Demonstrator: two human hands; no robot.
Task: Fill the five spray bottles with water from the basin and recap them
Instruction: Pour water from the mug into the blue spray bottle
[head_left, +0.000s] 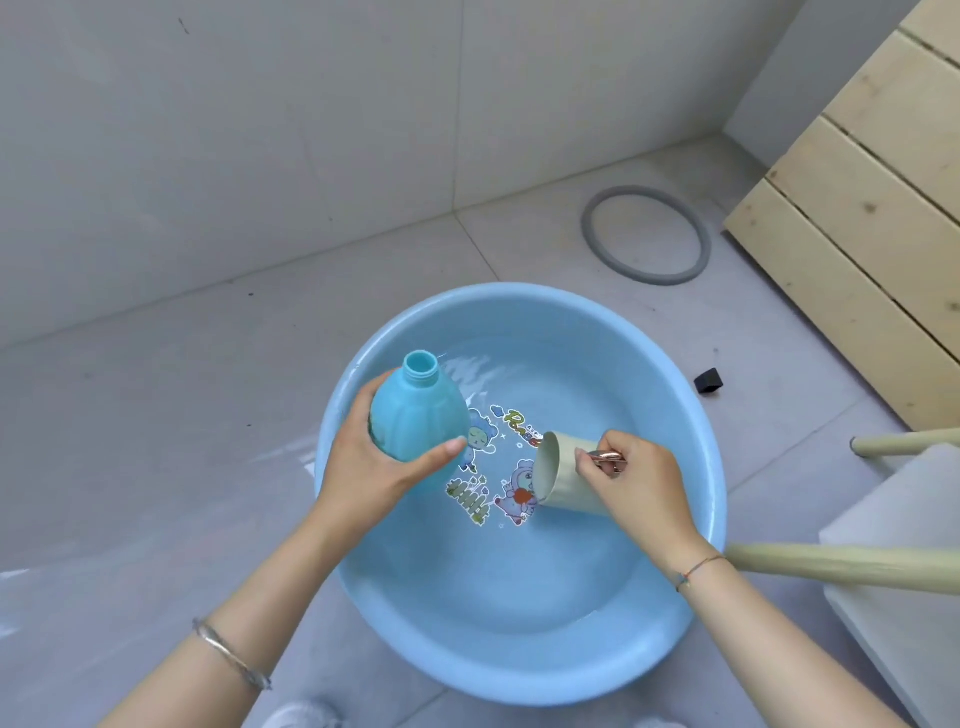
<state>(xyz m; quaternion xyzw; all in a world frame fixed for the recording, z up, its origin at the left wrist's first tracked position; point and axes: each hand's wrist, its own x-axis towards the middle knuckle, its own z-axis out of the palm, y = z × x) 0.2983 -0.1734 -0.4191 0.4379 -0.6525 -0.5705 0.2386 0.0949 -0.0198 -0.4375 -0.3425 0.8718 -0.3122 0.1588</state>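
Observation:
A light blue basin (696, 415) with water and cartoon pictures on its bottom sits on the floor below me. My left hand (374, 462) grips an uncapped turquoise spray bottle (415, 415), held over the basin's left side with its open neck pointing up and away. My right hand (634, 483) holds a beige cup (561, 480) by its copper-coloured handle. The cup lies tipped on its side, mouth facing left, low over the water near the basin's middle. Other bottles and caps are out of view.
A grey rubber ring (647, 235) lies on the tiled floor behind the basin. Pale wooden slats (857, 234) lean at the right. A small black object (709, 381) sits on the floor next to the basin. A white stool with wooden legs (841, 564) stands at the right.

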